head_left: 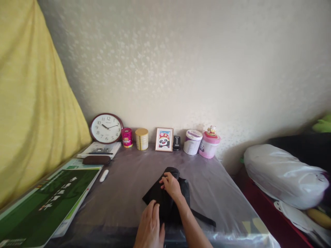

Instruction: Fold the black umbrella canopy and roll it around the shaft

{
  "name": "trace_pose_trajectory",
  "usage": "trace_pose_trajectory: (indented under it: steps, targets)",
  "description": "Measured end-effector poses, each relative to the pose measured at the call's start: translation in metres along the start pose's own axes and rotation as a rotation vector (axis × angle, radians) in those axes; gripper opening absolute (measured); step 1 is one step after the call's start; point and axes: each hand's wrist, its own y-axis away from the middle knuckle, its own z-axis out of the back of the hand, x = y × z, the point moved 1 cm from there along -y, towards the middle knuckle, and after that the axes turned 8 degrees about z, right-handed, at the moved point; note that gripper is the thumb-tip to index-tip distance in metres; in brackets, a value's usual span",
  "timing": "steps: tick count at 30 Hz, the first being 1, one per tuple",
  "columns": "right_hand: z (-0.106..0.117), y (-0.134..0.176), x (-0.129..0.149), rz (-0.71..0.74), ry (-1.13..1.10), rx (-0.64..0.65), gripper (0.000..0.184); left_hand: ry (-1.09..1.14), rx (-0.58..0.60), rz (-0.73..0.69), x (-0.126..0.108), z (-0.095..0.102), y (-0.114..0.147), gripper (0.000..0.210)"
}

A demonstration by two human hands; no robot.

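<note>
Cloth [168,206], black and floppy, lies near the front edge of the shiny gray counter [124,193], about in the middle. It could be a bag, but I can't tell for sure. The left hand [150,220] is at its near left side, with its fingers close to each other and its thumb apart from them, so it does not look clamped on anything. The right hand [171,185] is over the far part, with its fingers a bit bent. I can't tell if they pinch the cloth or just rest on it. It looks to me like the work is part way done. The far end looks turned over into a fat, round bump, and one corner pokes out flat to the left. A long black strap [204,218] lies loose on the right and is not tucked in, so the cloth is not all neat yet. The green book [54,203], the brown case [96,160] and the round clock [107,128] are well apart from both hands, off to the left.
</note>
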Motion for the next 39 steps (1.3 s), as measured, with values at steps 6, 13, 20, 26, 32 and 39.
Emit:
trace_pose_trajectory:
  steps: [6, 13, 20, 26, 32, 39]
  targets:
    - [0.005, 0.014, 0.006, 0.169, 0.066, 0.046, 0.024, -0.041, 0.176, -0.152, -0.024, 0.017, -0.012, 0.089]
    - [0.017, 0.038, -0.011, 0.646, 0.189, 0.001, 0.023, -0.135, 0.230, -0.080, -0.020, 0.003, -0.020, 0.096]
    - [0.025, -0.020, -0.058, 0.567, 0.373, -0.136, 0.030, -0.079, 0.164, -0.081, -0.014, -0.007, -0.022, 0.090]
    - [0.049, -0.029, -0.056, 0.456, 0.317, -0.381, 0.034, -0.098, 0.138, -0.072, -0.012, -0.012, -0.023, 0.097]
    - [0.026, 0.024, -0.025, 0.676, 0.247, 0.018, 0.025, -0.126, 0.182, 0.008, -0.014, -0.016, -0.027, 0.103]
    - [0.030, -0.025, -0.052, 0.440, 0.444, -0.233, 0.031, -0.090, 0.168, -0.004, -0.014, -0.005, -0.026, 0.098]
